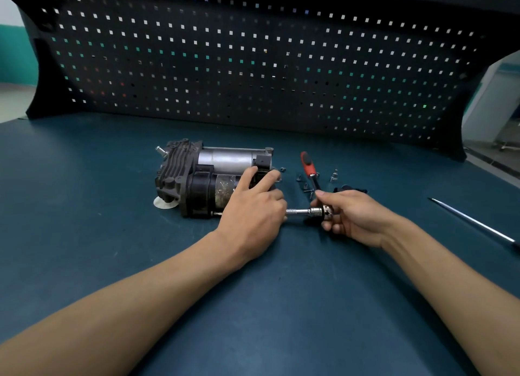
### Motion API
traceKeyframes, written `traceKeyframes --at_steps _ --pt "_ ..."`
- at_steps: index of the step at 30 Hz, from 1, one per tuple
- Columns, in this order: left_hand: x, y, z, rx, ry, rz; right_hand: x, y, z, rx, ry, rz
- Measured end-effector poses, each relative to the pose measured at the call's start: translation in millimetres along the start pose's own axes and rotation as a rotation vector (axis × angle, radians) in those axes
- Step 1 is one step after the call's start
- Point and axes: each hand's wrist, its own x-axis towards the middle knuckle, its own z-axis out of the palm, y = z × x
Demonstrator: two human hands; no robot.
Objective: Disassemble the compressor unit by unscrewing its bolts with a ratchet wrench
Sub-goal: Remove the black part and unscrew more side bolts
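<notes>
The right hand (349,216) is closed round the head of the ratchet (323,212), thumb and fingertips pinching it. The red-and-black handle sticks up and away from the person. An extension bar (298,212) runs left from the head, low over the desk (112,234), and passes out of sight behind the left hand (253,206). That hand is spread, its straight fingers laid on the right end of the compressor (202,175) to brace it; whether its curled lower fingers also touch the bar is hidden. The compressor lies on its side near the middle of the desk, and a small bright bolt (217,213) shows at its near lower edge, in line with the bar. Loose screws (305,186) lie just behind the ratchet, and a thin steel rod (475,223) lies well to the right. This looks like mid-task work: some fasteners are out and the tool is set on a long bolt along the body. The next move calls for keeping the bar square to the bolt, swinging the handle in short arcs, and pressing the compressor down so it does not roll.
</notes>
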Motion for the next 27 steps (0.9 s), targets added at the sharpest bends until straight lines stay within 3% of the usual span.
traceKeyframes --at_steps 8,16,27 --pt "-1 -1 0 0.026 -0.013 0.025 -8 2 -8 0.098 -0.123 -0.112" --pt "-1 -2 1 0.106 -0.058 0.068 -15 8 -5 -0.127 -0.215 -0.328" --pt "1 -1 3 0.043 -0.109 0.026 -10 6 -2 -0.089 -0.136 -0.199"
